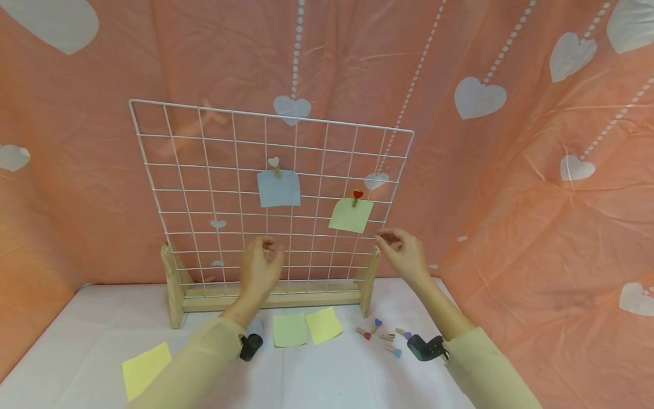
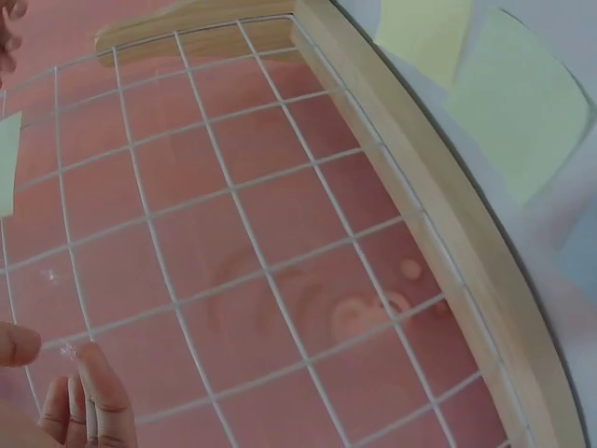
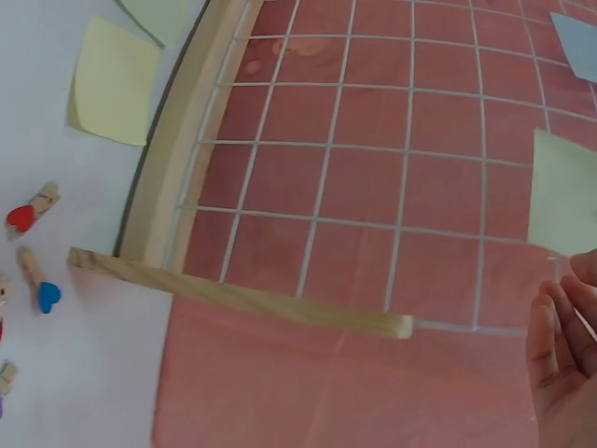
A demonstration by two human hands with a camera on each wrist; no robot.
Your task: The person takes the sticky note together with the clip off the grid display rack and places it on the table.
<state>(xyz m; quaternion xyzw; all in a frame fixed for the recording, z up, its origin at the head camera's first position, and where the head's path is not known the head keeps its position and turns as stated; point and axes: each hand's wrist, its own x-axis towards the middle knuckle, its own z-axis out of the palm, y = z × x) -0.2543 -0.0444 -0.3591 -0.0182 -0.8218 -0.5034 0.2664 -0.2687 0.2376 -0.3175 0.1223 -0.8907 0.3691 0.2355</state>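
The work in hand appears to be the dressing of the wire grid (image 1: 242, 215), which stands in a wooden base (image 1: 306, 299) on the surface (image 1: 327, 378). From here, two notes are mounted: a blue note (image 1: 279, 190) under a white-heart clip (image 1: 274, 163) and a pale green note (image 1: 351, 216) under a red-heart clip (image 1: 357, 196). The left hand (image 1: 260, 267) is at the grid's lower middle, fingers bent, thumb and forefinger partly apart; the right hand (image 1: 407, 254) is near the right edge, below the green note, its thumb and forefinger curved toward each other. A tiny clear glint (image 2: 67, 350) shows at the left fingertips; whether either hand has hold of anything fine cannot be told. If something thin is held, the next move likely calls for both hands to bring it level against the wires; if not, for a note and a clip from the surface, where a loose green note (image 1: 289, 330), a yellow note (image 1: 324, 325) and loose clips (image 1: 386, 337) lie. View differences: the left wrist view alone resolves the glint; the right wrist view shows the clips' red and blue hearts close up, absent from the left wrist view; only the head view shows the clips on both mounted notes.
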